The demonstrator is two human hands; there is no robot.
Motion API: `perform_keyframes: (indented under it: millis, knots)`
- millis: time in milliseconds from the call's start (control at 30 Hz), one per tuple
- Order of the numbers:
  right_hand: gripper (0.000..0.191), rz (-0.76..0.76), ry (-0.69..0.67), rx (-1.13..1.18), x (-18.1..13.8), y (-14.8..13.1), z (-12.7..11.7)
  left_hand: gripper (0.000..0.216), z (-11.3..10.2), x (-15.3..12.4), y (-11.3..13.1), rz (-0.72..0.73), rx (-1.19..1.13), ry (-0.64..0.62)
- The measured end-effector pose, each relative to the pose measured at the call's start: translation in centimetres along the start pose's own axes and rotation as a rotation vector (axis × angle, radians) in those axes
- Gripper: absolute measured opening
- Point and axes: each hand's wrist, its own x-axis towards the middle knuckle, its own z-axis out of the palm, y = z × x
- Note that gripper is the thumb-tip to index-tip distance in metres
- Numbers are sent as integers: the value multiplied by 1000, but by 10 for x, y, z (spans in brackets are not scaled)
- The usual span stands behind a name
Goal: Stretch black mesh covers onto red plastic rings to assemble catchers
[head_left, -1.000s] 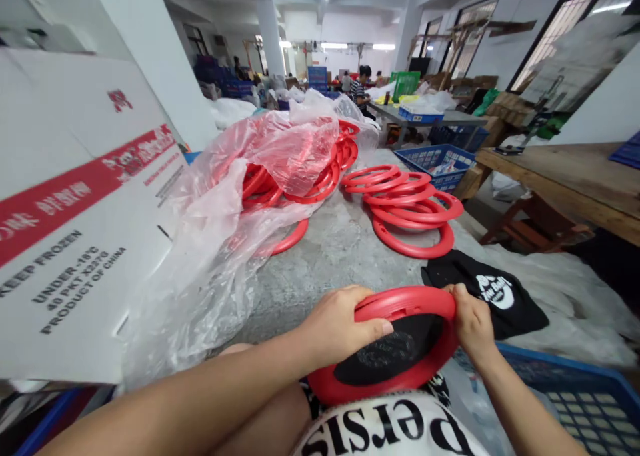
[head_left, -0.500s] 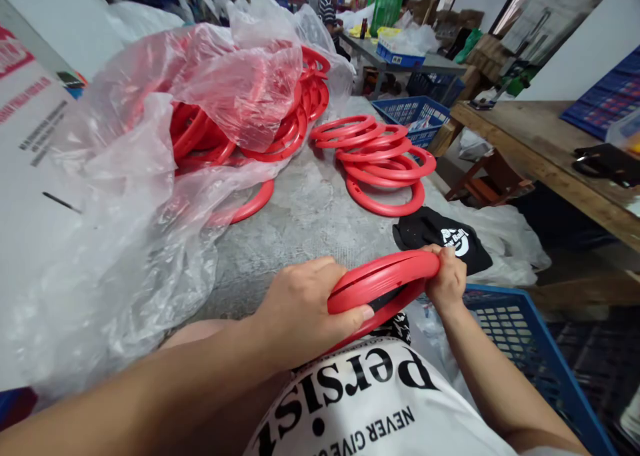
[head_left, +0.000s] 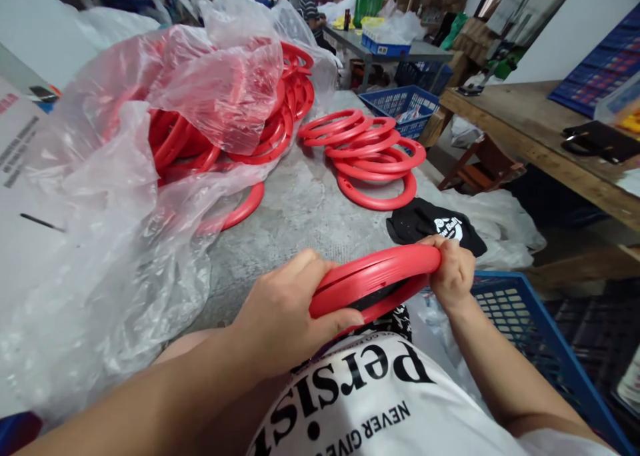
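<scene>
Just above my lap a red plastic ring (head_left: 380, 269) is held tilted, a seam running along its outer edge and something dark showing inside it. Around its left end my left hand (head_left: 287, 309) is closed, thumb along the near side. My right hand (head_left: 453, 269) pinches the right end between thumb and fingers. Beyond, a loose stack of red rings (head_left: 375, 193) lies on the grey table (head_left: 295, 209). Further left, many more rings (head_left: 185, 143) fill a clear plastic bag (head_left: 115, 196). One single ring (head_left: 245, 209) lies partly under the bag's edge.
A black cloth with white print (head_left: 435, 226) lies at the table's right edge. Below it stands a blue crate (head_left: 530, 309). To the right is a wooden bench (head_left: 530, 129); a white carton (head_left: 20, 143) is at left. A person in stripes (head_left: 310, 6) sits farther back.
The view has shifted slightly, and scene items appear a little further left. My left hand and the ring's left end have moved slightly left; both hands keep hold of the ring.
</scene>
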Motion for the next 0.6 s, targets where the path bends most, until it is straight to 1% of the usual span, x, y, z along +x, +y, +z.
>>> perform_keyframes:
  millis: [67, 167, 267, 333, 433, 500, 533, 600]
  knots:
    - [62, -53, -23, -35, -2, -6, -3, 49, 1, -3, 0, 26, 38, 47]
    - [57, -145, -53, -39, -5, -12, -5, 44, 4, -8, 0, 108, 95, 119]
    - [53, -197, -44, 9, -8, -15, -5, 43, 5, -11, 0, 181, 147, 128]
    - [51, -197, -34, 24, -9, -14, -3, 44, 6, -11, -1, 188, 159, 115]
    - [55, -121, -43, 10, -6, -9, 1, 47, 6, -6, -2, 131, 123, 99]
    - [60, -35, -50, -2, -2, -3, 4, 48, 4, -1, -4, 75, 44, 80]
    - [63, 15, -34, 2, 2, 0, 5, 48, 3, 2, -6, 43, -11, 61]
    - [67, 125, 55, 33, 10, 9, 7, 48, 0, 6, -10, -26, -124, 23]
